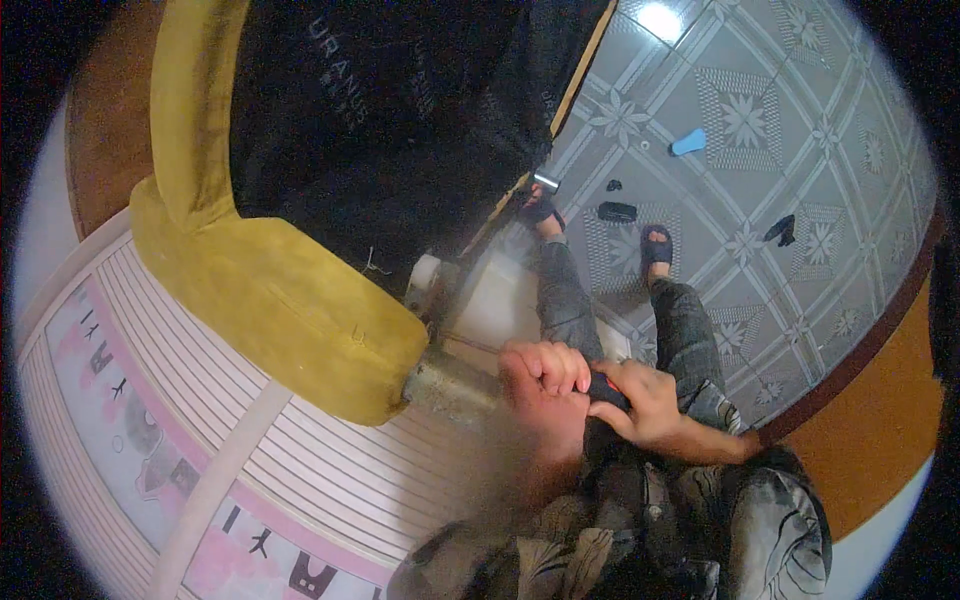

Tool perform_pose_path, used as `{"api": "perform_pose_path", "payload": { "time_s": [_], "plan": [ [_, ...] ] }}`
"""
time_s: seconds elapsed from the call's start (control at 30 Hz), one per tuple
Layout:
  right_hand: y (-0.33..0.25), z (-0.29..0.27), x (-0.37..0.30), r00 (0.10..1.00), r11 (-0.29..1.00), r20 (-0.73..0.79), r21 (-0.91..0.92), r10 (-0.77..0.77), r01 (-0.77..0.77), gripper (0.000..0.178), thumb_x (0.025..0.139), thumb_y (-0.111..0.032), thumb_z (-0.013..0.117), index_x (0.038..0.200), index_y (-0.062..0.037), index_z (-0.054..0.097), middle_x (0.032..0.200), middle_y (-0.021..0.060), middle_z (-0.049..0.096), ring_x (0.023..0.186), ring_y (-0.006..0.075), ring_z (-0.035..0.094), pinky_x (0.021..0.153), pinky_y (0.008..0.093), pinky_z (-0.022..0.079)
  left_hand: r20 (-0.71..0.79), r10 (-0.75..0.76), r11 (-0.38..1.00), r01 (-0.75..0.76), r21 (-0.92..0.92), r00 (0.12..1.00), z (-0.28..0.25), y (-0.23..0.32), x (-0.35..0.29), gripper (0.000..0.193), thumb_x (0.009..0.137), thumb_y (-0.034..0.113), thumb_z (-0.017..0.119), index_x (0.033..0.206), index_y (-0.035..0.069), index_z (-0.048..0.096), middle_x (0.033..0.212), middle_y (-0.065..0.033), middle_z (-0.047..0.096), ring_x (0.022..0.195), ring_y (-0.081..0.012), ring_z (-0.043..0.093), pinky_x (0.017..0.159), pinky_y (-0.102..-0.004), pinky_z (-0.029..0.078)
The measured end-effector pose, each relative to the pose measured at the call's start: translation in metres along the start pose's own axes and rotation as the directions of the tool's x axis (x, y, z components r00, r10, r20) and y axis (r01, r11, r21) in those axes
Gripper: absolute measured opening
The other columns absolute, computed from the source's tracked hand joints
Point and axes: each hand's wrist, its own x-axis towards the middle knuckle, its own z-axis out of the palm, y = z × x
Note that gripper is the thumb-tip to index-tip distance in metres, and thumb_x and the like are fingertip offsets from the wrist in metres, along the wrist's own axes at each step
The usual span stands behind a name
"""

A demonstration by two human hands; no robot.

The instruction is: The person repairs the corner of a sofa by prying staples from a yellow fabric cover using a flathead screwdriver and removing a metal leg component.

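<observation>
In front of my lap, my left hand (545, 375) is closed, fingers curled in, close to the end of a dull metal tube-shaped leg (455, 385). What lies inside that fist is hidden. Right beside it, my right hand (645, 400) wraps round a black handheld object with a small red part (606, 390), its thumb pressed along the side. Its kind cannot be made out. The leg meets the mustard-yellow padded edge (310, 310) of a tipped-over seat, whose black cloth underside (370, 130) faces up. A whitish fitting (425, 280) sits at the cloth's corner.
Beneath the seat lies a pink-and-white striped mat (330, 440). On the grey patterned tile floor (680, 80) are a blue object (688, 142), a black oblong piece (617, 211) and a crumpled black thing (781, 230). A silver cylinder (547, 181) is near my sandalled foot.
</observation>
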Motion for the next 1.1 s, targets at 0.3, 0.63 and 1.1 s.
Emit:
{"api": "perform_pose_path", "payload": {
  "time_s": [0.3, 0.63, 1.1],
  "plan": [
    [0.013, 0.009, 0.007, 0.997, 0.997, 0.071, 0.083, -0.009, 0.003, 0.040, 0.070, -0.036, 0.074, 0.087, -0.0042, 0.056, 0.062, 0.0081, 0.055, 0.053, 0.0253, 0.057, 0.047, 0.0337, 0.046, 0.214, 0.027, 0.990, -0.055, 0.128, 0.976, -0.007, 0.002, 0.006, 0.036, 0.097, 0.040, 0.026, 0.077, 0.012, 0.037, 0.050, -0.0026, 0.037, 0.045, -0.0184, 0.039, 0.048, -0.0350, 0.040],
    [0.010, 0.010, 0.025, 0.895, 0.819, 0.425, 0.462, 0.132, -0.341, 0.024, 0.082, -0.023, 0.064, 0.088, -0.0014, 0.057, 0.062, 0.0031, 0.052, 0.061, 0.0114, 0.051, 0.057, 0.0288, 0.044, 0.318, -0.064, 0.995, 0.083, -0.047, 0.946, -0.026, 0.009, 0.006, 0.035, 0.097, 0.040, 0.022, 0.078, 0.012, 0.032, 0.052, -0.0038, 0.038, 0.048, -0.0192, 0.041, 0.049, -0.0340, 0.039],
    [0.035, -0.008, 0.054, 0.417, 0.297, 0.901, 0.433, -0.117, -0.851, 0.043, 0.088, -0.047, 0.049, 0.081, -0.0045, 0.056, 0.058, 0.0005, 0.049, 0.044, 0.0081, 0.041, 0.036, 0.0243, 0.027, 0.323, -0.002, 0.998, 0.022, -0.057, 0.946, -0.013, 0.006, 0.007, 0.034, 0.098, 0.037, 0.021, 0.081, 0.011, 0.034, 0.053, -0.0043, 0.038, 0.048, -0.0186, 0.040, 0.050, -0.0340, 0.037]
  ]
}}
